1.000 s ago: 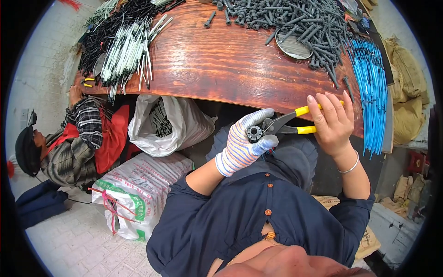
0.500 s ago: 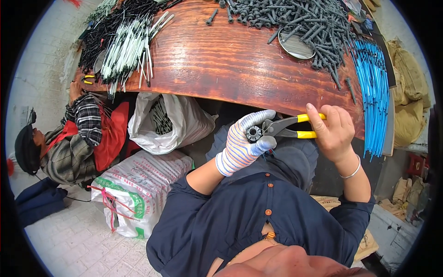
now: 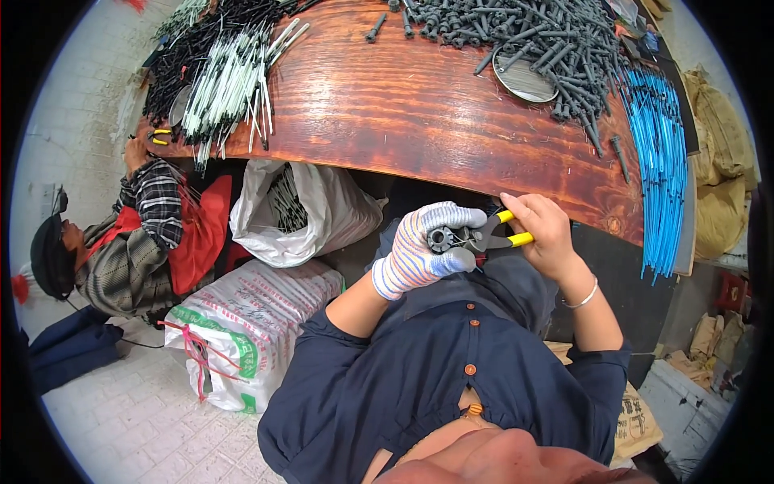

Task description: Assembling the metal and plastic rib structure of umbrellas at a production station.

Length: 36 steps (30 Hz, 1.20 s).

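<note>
While the gloved left hand [image 3: 421,250] keeps gripping the dark round part [image 3: 441,239], the right hand [image 3: 547,234] has squeezed the yellow-handled pliers [image 3: 493,236] tighter.

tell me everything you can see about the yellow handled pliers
The pliers have two thin handles with yellow grips and dark metal jaws. They lie roughly level, just below the edge of the wooden table, over the person's lap. The bare right hand wraps the yellow handles from the right. The jaws point left and meet a small dark round part, which the gloved left hand pinches. The handles sit close together, so the jaws look nearly shut on that part.
</note>
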Each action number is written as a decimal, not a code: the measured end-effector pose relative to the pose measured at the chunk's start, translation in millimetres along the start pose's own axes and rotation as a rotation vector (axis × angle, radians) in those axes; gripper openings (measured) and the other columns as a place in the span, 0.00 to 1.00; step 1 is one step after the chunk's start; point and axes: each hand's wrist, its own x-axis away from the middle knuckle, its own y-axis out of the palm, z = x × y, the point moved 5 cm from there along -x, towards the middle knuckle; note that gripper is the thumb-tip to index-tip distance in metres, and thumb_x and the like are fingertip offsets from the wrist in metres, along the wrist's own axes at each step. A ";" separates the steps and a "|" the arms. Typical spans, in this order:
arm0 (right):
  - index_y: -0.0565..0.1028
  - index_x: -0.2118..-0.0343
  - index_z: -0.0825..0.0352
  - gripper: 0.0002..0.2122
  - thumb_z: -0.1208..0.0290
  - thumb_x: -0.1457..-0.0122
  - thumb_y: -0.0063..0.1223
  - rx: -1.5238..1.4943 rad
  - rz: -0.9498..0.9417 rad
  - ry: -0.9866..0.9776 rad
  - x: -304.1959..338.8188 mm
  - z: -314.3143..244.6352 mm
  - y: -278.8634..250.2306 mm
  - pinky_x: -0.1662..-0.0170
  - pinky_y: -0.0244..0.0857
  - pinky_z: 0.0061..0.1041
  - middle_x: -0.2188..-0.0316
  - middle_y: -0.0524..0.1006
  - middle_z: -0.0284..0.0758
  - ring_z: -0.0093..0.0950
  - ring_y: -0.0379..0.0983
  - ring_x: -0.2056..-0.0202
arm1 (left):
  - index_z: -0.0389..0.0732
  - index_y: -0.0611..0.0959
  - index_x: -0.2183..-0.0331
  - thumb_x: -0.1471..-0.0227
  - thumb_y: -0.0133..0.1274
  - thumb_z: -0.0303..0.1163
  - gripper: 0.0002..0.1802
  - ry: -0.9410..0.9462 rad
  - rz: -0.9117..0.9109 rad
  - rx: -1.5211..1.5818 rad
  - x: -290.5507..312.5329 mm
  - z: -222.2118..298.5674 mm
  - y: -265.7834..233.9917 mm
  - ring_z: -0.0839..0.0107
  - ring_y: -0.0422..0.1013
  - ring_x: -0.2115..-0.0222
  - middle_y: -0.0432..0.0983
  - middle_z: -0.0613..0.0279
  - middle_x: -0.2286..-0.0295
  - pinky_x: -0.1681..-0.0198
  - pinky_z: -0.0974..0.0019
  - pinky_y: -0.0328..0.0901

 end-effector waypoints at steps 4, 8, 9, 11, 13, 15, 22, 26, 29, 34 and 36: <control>0.72 0.56 0.62 0.20 0.79 0.56 0.54 0.079 -0.059 -0.001 -5.9 -5.2 -23.0 0.68 0.63 0.30 0.74 0.70 0.34 0.34 0.68 0.72 | 0.31 0.77 0.60 0.68 0.67 0.48 0.36 0.053 0.031 -0.075 -1.8 1.8 3.6 0.75 0.70 0.71 0.73 0.61 0.72 0.68 0.73 0.63; 0.73 0.58 0.63 0.17 0.78 0.55 0.54 0.243 -0.083 -0.075 -15.3 -13.5 -46.3 0.70 0.62 0.29 0.76 0.69 0.34 0.32 0.67 0.74 | 0.32 0.77 0.60 0.71 0.67 0.48 0.38 0.045 0.051 -0.139 -0.6 -2.5 7.6 0.75 0.69 0.72 0.73 0.61 0.72 0.68 0.73 0.63; 0.74 0.59 0.63 0.16 0.78 0.55 0.54 0.303 -0.095 -0.105 -17.9 -16.2 -50.3 0.71 0.61 0.29 0.77 0.68 0.34 0.32 0.66 0.75 | 0.32 0.77 0.60 0.71 0.67 0.48 0.38 0.044 0.049 -0.137 -1.5 -2.1 8.5 0.75 0.69 0.72 0.73 0.61 0.72 0.68 0.73 0.63; 0.74 0.61 0.64 0.15 0.77 0.56 0.55 0.308 -0.118 -0.084 -20.8 -20.5 -58.2 0.71 0.60 0.29 0.77 0.69 0.34 0.32 0.66 0.75 | 0.35 0.77 0.60 0.69 0.67 0.43 0.33 0.090 0.051 -0.183 -3.5 2.8 11.4 0.70 0.69 0.75 0.74 0.61 0.75 0.70 0.70 0.63; 0.73 0.64 0.65 0.14 0.75 0.58 0.57 0.317 -0.163 -0.048 -20.1 -23.2 -61.0 0.73 0.59 0.29 0.78 0.69 0.34 0.32 0.66 0.75 | 0.36 0.77 0.61 0.69 0.67 0.41 0.31 0.112 0.053 -0.204 -3.8 4.1 12.1 0.68 0.69 0.77 0.74 0.61 0.76 0.71 0.69 0.63; 0.73 0.65 0.65 0.14 0.75 0.58 0.57 0.321 -0.185 -0.036 -16.4 -23.3 -60.9 0.74 0.59 0.29 0.78 0.69 0.34 0.32 0.66 0.76 | 0.36 0.77 0.61 0.68 0.66 0.42 0.31 0.116 0.025 -0.242 -4.0 3.8 12.1 0.68 0.69 0.77 0.74 0.61 0.76 0.71 0.68 0.64; 0.71 0.68 0.67 0.15 0.73 0.62 0.60 0.194 -0.321 0.055 6.2 -20.4 -59.1 0.76 0.59 0.29 0.82 0.68 0.33 0.32 0.64 0.80 | 0.37 0.78 0.63 0.71 0.66 0.49 0.33 0.133 -0.130 -0.245 -7.7 2.6 7.9 0.66 0.70 0.76 0.74 0.61 0.77 0.71 0.68 0.64; 0.70 0.67 0.68 0.15 0.73 0.59 0.59 -0.876 -1.152 1.030 49.9 -15.5 -26.8 0.79 0.59 0.28 0.83 0.68 0.34 0.32 0.64 0.84 | 0.38 0.79 0.65 0.75 0.66 0.53 0.35 0.167 -0.212 -0.235 -8.8 1.3 12.7 0.66 0.70 0.76 0.75 0.62 0.78 0.72 0.68 0.64; 0.69 0.65 0.69 0.16 0.68 0.55 0.59 -0.960 -1.118 0.860 42.0 -29.0 -35.4 0.80 0.60 0.25 0.84 0.70 0.33 0.26 0.67 0.85 | 0.38 0.80 0.67 0.77 0.66 0.55 0.36 0.244 -0.273 -0.263 -4.5 1.2 18.3 0.66 0.70 0.77 0.75 0.63 0.78 0.72 0.69 0.64; 0.69 0.63 0.70 0.18 0.64 0.52 0.58 0.310 -0.229 -0.147 2.3 -56.9 -80.8 0.83 0.59 0.22 0.84 0.71 0.34 0.23 0.67 0.86 | 0.37 0.81 0.70 0.79 0.67 0.54 0.35 0.181 -0.128 -0.228 -5.8 1.5 8.5 0.68 0.68 0.81 0.73 0.62 0.81 0.75 0.69 0.62; 0.69 0.61 0.69 0.19 0.64 0.53 0.58 -0.216 -0.592 0.342 31.5 -31.5 -60.4 0.81 0.59 0.25 0.82 0.71 0.36 0.27 0.67 0.85 | 0.40 0.81 0.70 0.78 0.68 0.52 0.33 0.125 -0.199 -0.195 -5.6 1.8 8.9 0.66 0.70 0.78 0.75 0.63 0.79 0.73 0.69 0.64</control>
